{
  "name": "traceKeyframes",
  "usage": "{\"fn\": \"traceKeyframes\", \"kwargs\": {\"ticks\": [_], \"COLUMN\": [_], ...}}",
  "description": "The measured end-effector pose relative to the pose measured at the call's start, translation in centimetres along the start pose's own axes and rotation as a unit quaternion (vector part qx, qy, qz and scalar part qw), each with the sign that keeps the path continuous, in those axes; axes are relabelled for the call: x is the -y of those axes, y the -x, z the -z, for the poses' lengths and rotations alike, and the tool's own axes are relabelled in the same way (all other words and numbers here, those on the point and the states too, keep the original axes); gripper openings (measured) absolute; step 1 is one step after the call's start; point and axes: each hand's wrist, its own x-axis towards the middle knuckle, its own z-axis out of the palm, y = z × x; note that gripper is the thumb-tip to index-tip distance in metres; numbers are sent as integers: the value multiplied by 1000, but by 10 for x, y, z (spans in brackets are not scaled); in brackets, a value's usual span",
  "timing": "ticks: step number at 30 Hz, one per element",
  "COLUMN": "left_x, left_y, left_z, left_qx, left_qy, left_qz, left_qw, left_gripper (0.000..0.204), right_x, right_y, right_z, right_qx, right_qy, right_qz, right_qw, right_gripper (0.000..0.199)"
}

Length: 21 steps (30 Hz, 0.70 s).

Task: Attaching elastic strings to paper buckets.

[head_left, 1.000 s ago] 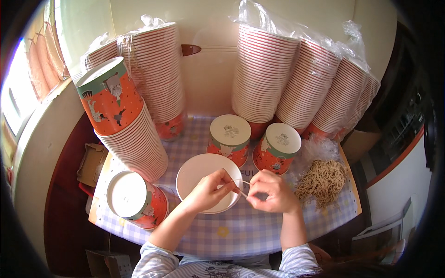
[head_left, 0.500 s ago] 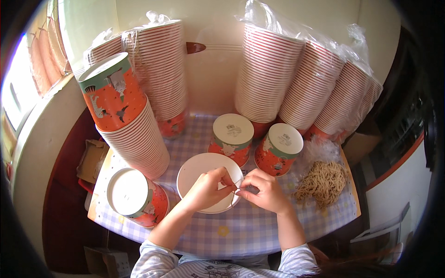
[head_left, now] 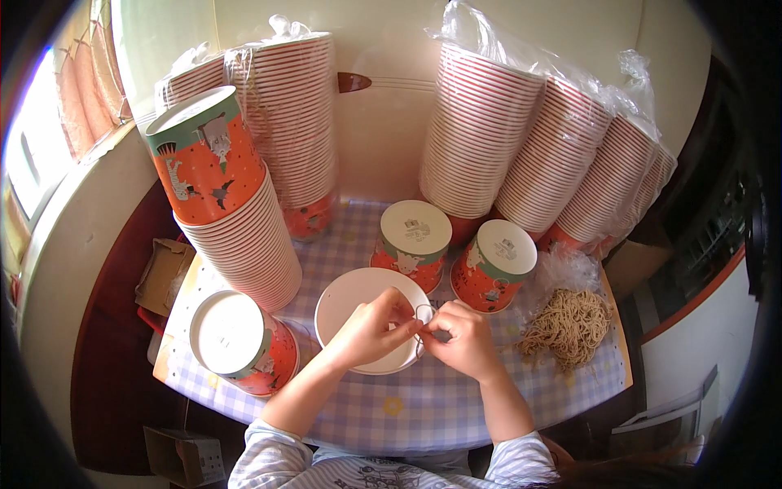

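Note:
Over the right rim of a white open paper bucket [head_left: 350,300], my two hands meet with their fingertips almost touching. My left hand [head_left: 377,328] pinches a thin brown string [head_left: 420,352], thumb against fingers. Pinching the same string from the other side is my right hand [head_left: 460,332]. A small loop of string stands up between the fingertips, and a short length hangs beside the bucket's rim. The fingers hide just where the string passes through or round the rim. A tangled heap of tan string [head_left: 570,326] lies to the right of my right hand.
Two upside-down orange and green paper buckets [head_left: 414,232] stand behind the open one. Another upside-down bucket [head_left: 265,354] sits at front left. A tall bucket stack [head_left: 244,240] rises behind it. Plastic-wrapped stacks [head_left: 481,130] line the back of the checked tablecloth [head_left: 350,416].
Both hands keep their pinch and have shifted very slightly. The string's loop now shows more clearly between the fingertips. The whole view has moved a little.

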Motion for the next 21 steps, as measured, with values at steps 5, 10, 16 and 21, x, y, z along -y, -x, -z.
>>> {"fn": "traceKeyframes", "kwargs": {"ticks": [5, 10, 16, 21], "left_x": [-9, -5, -3, -5], "left_y": [-1, 6, 8, 8], "left_z": [2, -6, -15, -15], "left_qx": [11, 7, 15, -29], "left_qy": [-133, -224, -294, -290], "left_qz": [-37, -82, -73, -88], "left_qw": [990, 971, 953, 952], "left_gripper": [17, 9, 11, 8], "right_x": [-18, -19, -20, -22], "right_y": [3, 1, 2, 2], "right_z": [-3, -4, -4, 0], "right_qx": [23, 48, 54, 77], "right_qy": [-219, -329, -346, -364], "right_qz": [-162, -229, -227, -235], "right_qw": [962, 915, 909, 898], "right_gripper": [9, 7, 6, 8]}}
